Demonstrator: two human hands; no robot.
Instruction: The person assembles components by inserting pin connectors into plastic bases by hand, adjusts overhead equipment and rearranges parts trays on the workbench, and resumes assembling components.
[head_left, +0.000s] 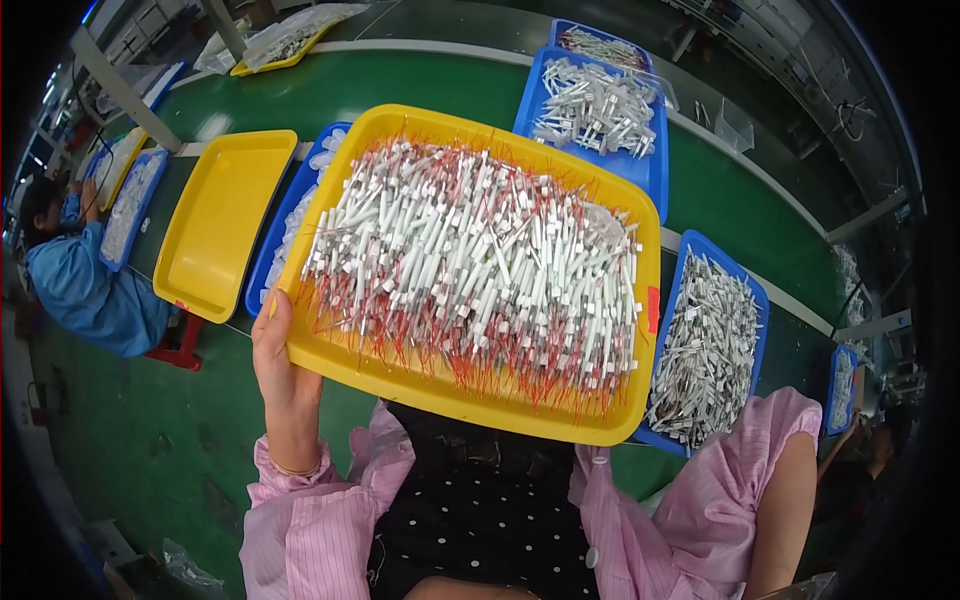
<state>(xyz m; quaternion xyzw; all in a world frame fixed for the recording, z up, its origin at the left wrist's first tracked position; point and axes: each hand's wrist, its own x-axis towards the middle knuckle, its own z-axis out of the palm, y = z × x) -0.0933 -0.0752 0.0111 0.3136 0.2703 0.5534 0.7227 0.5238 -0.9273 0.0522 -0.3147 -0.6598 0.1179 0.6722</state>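
My left hand [275,355] grips the lower left corner of a yellow tray [470,425], its thumb up along the rim. The tray is held tilted in front of me, above the bench edge. It carries a thick layer of slim white tubular parts [480,265] with grey sections and thin red wires sticking out at both ends. A small red label [653,310] is on the tray's right rim. My right forearm [788,500] is bare below a rolled pink sleeve and runs down out of the picture; the right hand does not show.
A yellow tray [190,265] with nothing in it lies at left, beside a blue tray [262,275] of clear plastic pieces. Blue trays of white parts stand behind [650,185] and at right [760,290]. A person in blue [85,285] sits far left; another is far right.
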